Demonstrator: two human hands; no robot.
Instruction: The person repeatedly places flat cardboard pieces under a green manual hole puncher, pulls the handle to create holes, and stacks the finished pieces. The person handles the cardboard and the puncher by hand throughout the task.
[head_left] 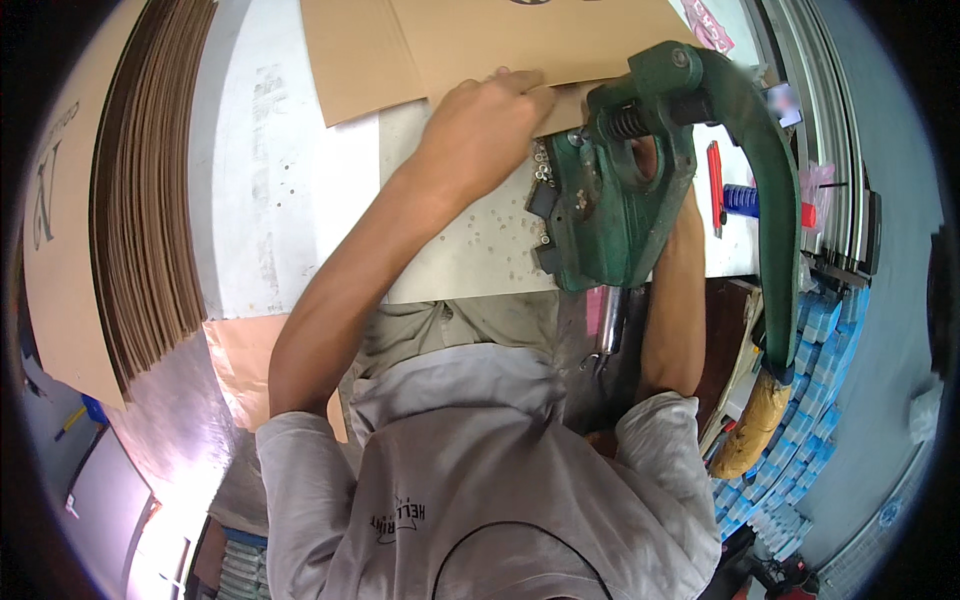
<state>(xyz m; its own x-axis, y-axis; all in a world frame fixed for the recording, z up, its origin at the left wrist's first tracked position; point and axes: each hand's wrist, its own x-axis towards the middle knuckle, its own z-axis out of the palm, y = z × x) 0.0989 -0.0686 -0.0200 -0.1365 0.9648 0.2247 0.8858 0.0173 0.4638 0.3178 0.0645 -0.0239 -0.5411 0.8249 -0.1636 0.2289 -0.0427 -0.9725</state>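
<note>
A brown cardboard sheet (500,45) lies at the far side of the table, its near flap reaching toward a green hand-lever press (620,200). My left hand (485,125) is closed on the near edge of the cardboard, just left of the press head, its fingers bent over the flap. My right forearm (678,300) runs up behind the press, which hides most of that hand and its fingers. The press's long green lever (780,220) curves down on the right to a tan wrapped grip (755,425). Small metal eyelets (543,165) cluster at the press's left side.
A tall stack of cardboard (150,200) stands on the left of the white table (270,200). Right of the press lie a red cutter knife (715,190) and a blue-and-red tube-like item (745,200). Blue-wrapped packs (815,400) are piled below on the right.
</note>
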